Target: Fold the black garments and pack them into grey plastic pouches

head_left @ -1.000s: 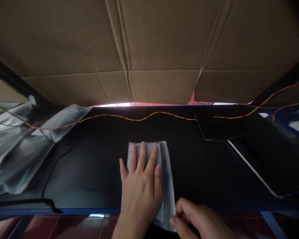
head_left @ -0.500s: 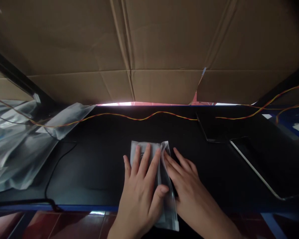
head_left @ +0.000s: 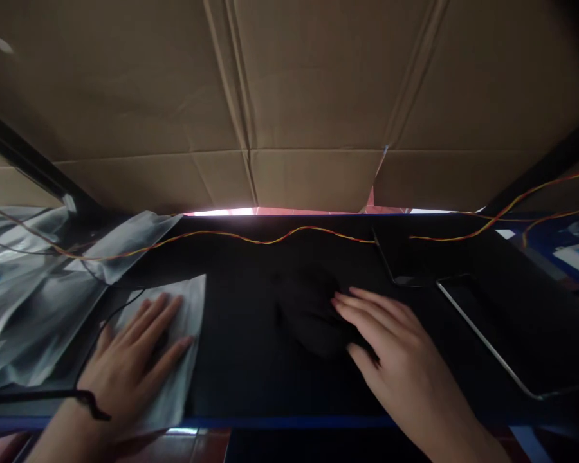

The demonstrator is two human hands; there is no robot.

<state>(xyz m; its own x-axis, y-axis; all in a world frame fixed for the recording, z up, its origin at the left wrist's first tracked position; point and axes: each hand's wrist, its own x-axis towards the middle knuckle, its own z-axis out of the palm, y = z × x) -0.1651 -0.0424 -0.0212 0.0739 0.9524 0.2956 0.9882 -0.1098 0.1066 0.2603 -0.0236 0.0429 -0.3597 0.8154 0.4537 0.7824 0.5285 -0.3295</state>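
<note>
A translucent plastic bag lies on the left part of the black table, and my left hand rests on it with its fingers spread. Near the middle of the table is a crumpled black cloth-like item, hard to tell from the dark surface. My right hand touches its right side, fingers extended and thumb apart, somewhat blurred by motion.
More clear bags are piled at the far left. Red and yellow twisted wires cross the table. Two dark flat devices lie on the right. Cardboard stands behind. A black cable runs at the lower left.
My left hand and the bag have moved left, away from the middle. The black item now shows there, with my right hand moved slightly right beside it.
</note>
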